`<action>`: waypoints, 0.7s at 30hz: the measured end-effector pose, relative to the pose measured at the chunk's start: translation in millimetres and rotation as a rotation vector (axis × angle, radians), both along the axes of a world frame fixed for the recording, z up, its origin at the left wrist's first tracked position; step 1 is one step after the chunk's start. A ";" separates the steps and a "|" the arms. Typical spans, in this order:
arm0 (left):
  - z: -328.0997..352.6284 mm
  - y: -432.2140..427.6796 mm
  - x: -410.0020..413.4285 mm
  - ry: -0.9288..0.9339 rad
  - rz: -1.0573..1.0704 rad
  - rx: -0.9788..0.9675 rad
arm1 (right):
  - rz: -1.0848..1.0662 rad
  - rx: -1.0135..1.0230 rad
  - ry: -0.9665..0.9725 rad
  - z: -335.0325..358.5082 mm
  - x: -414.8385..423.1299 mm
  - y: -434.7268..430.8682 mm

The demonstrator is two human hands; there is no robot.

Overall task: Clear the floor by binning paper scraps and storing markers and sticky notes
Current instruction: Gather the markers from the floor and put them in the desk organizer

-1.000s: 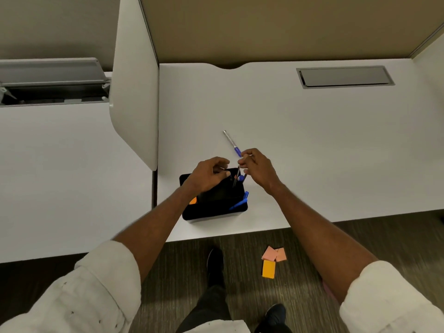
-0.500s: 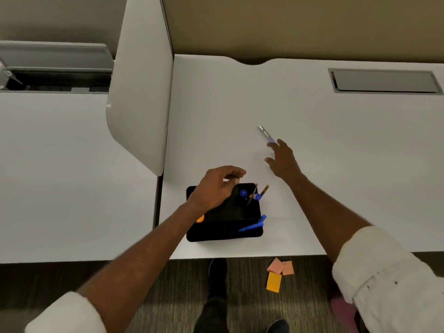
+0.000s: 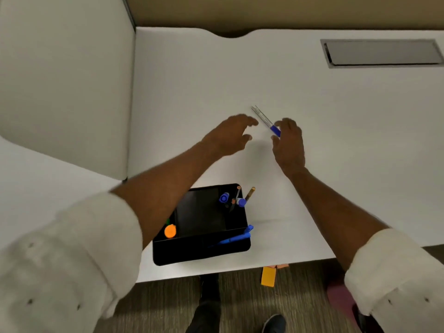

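Note:
A silver pen with a blue grip (image 3: 265, 119) lies slanted on the white desk (image 3: 336, 152). My right hand (image 3: 289, 144) is at its blue end, which sits between the thumb and forefinger in a pinch. My left hand (image 3: 231, 135) hovers just left of the pen, fingers loosely curled and holding nothing. Nearer me, by the desk's front edge, a black organiser (image 3: 204, 251) holds blue markers (image 3: 236, 237), an orange-capped marker (image 3: 170, 231) and pencils. An orange sticky note (image 3: 268, 276) and a pink one (image 3: 282, 266) lie on the carpet under the desk edge.
A white divider panel (image 3: 67, 80) stands on the left between this desk and the adjoining one. A grey cable hatch (image 3: 382, 52) is set in the desk at the back right. A pink object (image 3: 337, 294) lies on the floor at right. My shoes (image 3: 274, 323) stand below.
My left hand has left the organiser and moved forward beside the pen. My right hand has closed in on the pen's blue end. The camera has moved closer over the desk.

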State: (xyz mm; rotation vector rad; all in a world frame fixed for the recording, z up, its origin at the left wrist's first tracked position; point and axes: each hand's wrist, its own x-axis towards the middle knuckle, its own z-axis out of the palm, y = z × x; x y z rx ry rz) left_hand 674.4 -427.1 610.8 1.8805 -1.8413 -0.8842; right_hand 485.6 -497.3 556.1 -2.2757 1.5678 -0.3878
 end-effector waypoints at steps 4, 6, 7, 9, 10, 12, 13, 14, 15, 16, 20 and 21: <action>-26.9 -44.7 -13.1 -0.087 -0.074 0.048 | -0.009 0.010 -0.017 -16.8 -4.4 -7.4; -38.4 -54.9 -18.6 -0.130 -0.107 0.069 | -0.006 -0.017 -0.031 -21.2 -7.9 -5.4; -43.3 -57.0 -19.9 -0.141 -0.109 0.068 | -0.005 -0.032 -0.040 -21.3 -9.9 -3.0; -51.2 -56.2 -20.4 -0.131 -0.065 0.048 | -0.005 -0.054 -0.060 -19.2 -13.9 2.7; -54.1 -54.5 -19.6 -0.128 -0.041 0.029 | -0.007 -0.063 -0.074 -17.8 -15.6 5.1; -56.2 -50.5 -16.8 -0.154 -0.030 -0.019 | -0.009 -0.084 -0.088 -12.8 -16.4 9.0; -55.9 -49.1 -15.5 -0.173 -0.040 -0.048 | -0.003 -0.101 -0.087 -9.3 -15.3 11.0; -55.2 -48.0 -14.6 -0.188 -0.051 -0.074 | 0.008 -0.121 -0.087 -5.5 -13.6 13.1; -54.0 -47.0 -14.4 -0.192 -0.057 -0.093 | 0.021 -0.140 -0.088 -1.8 -11.5 15.3; -52.8 -45.8 -15.1 -0.185 -0.057 -0.105 | 0.031 -0.154 -0.094 2.2 -8.9 17.5; -47.8 -37.8 -17.3 -0.142 -0.016 -0.154 | 0.036 -0.168 -0.186 19.1 1.4 28.0; -45.5 -35.0 -17.5 -0.146 -0.008 -0.161 | 0.031 -0.177 -0.216 23.7 3.3 30.3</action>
